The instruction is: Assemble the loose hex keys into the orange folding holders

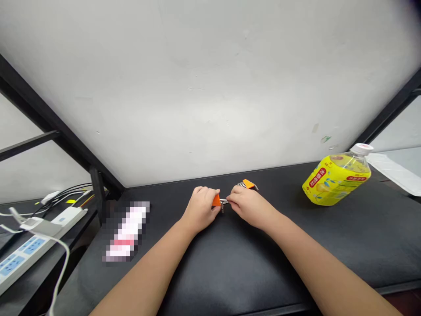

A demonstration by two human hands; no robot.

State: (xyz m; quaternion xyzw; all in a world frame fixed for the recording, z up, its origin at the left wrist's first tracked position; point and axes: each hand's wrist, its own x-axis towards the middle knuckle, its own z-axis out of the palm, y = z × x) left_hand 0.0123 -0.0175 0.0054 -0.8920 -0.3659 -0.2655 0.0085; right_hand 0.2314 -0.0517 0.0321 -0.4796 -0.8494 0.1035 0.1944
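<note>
My left hand point(202, 208) is closed around an orange plastic holder point(216, 200), with only part of it showing between the fingers. Bent metal hex keys point(222, 202) stick out of the holder toward the right. At their far end, my right hand point(245, 204) has its fingertips pinched on one of these hex keys. Just beyond the right hand, a second orange hex key set point(248, 183) lies on the black padded surface point(210, 272), with several silver rods side by side; the right hand hides part of it.
A large yellow-labelled drink bottle point(337, 177) with a white cap stands at the right. At the left lies a pixelated flat item point(128, 232). Beyond the left edge are a white power strip point(42, 245) and cables. A white wall point(210, 87) rises behind.
</note>
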